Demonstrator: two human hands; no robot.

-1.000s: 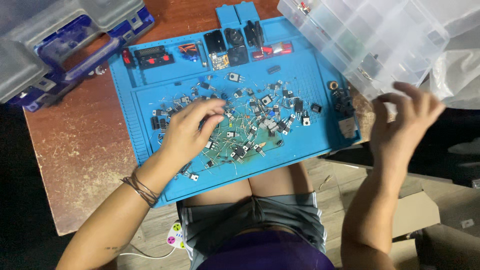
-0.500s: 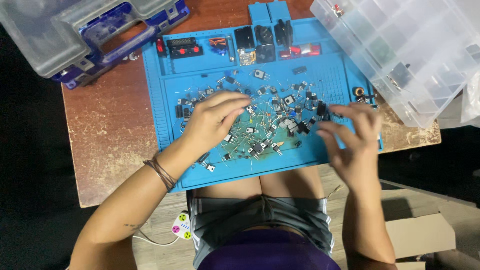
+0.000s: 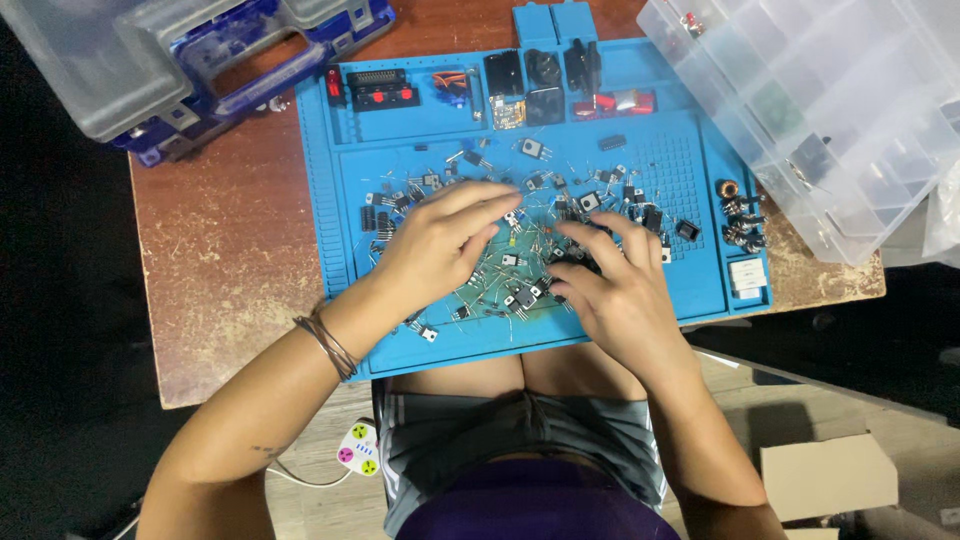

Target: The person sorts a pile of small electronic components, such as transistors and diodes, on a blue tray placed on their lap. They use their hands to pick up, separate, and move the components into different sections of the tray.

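Components (image 3: pixel 530 255) lie scattered across the blue mat (image 3: pixel 345 230) on the desk (image 3: pixel 220 250). We rest our left hand (image 3: pixel 440 240) and right hand (image 3: pixel 615 285) flat on the pile, fingers spread, clamped on nothing. A clear organiser (image 3: pixel 810 100) sits right.

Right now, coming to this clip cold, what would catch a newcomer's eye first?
The bright blue silicone work mat on the worn brown wooden table stands out first, its middle strewn with a heap of small black electronic components. Both hands lie flat on that heap, the left hand beside the right hand, fingers spread. A clear plastic compartment box sits at the table's far right.
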